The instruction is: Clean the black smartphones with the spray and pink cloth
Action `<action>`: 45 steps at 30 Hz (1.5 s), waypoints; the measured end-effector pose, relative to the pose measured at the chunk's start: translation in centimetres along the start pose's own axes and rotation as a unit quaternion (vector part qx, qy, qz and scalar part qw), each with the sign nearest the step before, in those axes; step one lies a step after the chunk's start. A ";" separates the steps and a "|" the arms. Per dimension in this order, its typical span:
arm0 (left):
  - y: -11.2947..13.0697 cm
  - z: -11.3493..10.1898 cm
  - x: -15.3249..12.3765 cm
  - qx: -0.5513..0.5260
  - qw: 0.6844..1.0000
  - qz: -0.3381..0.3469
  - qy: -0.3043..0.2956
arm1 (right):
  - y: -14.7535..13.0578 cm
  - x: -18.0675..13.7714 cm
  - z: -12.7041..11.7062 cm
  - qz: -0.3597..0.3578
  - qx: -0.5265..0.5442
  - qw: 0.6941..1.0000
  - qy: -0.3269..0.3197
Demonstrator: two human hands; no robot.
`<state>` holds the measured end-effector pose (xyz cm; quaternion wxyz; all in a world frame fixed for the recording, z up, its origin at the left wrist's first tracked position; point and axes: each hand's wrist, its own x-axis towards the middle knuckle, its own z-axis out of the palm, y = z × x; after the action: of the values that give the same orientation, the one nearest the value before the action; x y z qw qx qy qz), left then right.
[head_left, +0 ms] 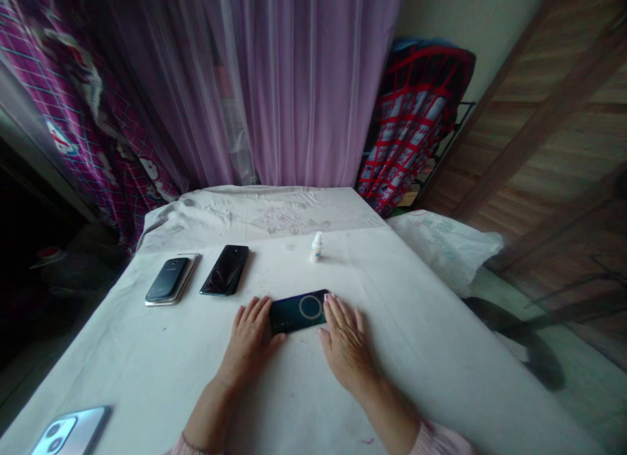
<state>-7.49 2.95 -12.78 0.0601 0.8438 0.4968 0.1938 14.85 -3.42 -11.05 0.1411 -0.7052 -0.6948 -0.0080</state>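
A dark smartphone point(289, 313) with a pale ring on its face lies lengthwise between my hands on the white-covered table. My left hand point(251, 337) grips its left end, the fingers around the upper corner and the thumb along the lower edge. At the other end, my right hand point(347, 343) holds the phone with its fingers over the right edge and its thumb near the lower corner. A small whitish patch shows at the right fingertips; I cannot make out what it is. Beyond the phone stands a small white bottle point(316, 248), upright and untouched.
A black glossy phone point(224, 270) lies left of centre. Beside it, a dark phone point(168, 279) rests on a light-coloured one. A silvery phone point(71, 431) is at the near left. The white tablecloth point(196, 357) is wrinkled at the back, before purple curtains point(313, 83).
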 end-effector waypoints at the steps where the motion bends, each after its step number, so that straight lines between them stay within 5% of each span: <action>1: -0.2 -0.1 0.0 0.001 1.000 -0.002 -0.003 | -0.1 0.0 0.1 0.001 -0.002 1.000 -0.003; 11: 0.2 -0.6 0.2 -0.010 1.000 -0.023 -0.009 | -3.3 1.0 -0.1 -0.095 0.034 0.995 -0.013; 16: 0.3 -0.7 0.0 -0.012 1.000 -0.025 -0.010 | -2.5 -0.2 -0.6 -0.139 0.030 0.990 -0.022; 23: 0.3 -0.7 0.1 -0.016 0.999 -0.028 -0.009 | -1.7 1.6 0.2 -0.072 0.027 0.997 -0.020; 29: 0.6 -0.9 0.2 -0.008 0.999 -0.029 -0.022 | -3.6 2.0 0.3 -0.123 0.054 0.991 -0.024; 34: 0.7 -1.1 0.2 -0.002 0.999 -0.028 -0.025 | -2.5 0.4 -0.4 -0.148 0.041 0.988 -0.024; 40: 0.6 -1.1 0.3 -0.009 0.999 -0.032 -0.035 | -0.4 1.7 -0.5 -0.051 0.017 0.998 -0.021; 45: 0.5 -1.0 0.3 -0.018 0.999 -0.026 -0.032 | -2.1 3.3 0.2 -0.042 0.033 0.998 -0.026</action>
<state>-7.32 2.88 -11.60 0.0959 0.8350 0.5130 0.1743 12.88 -0.20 -10.16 0.1457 -0.6707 -0.7268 0.0269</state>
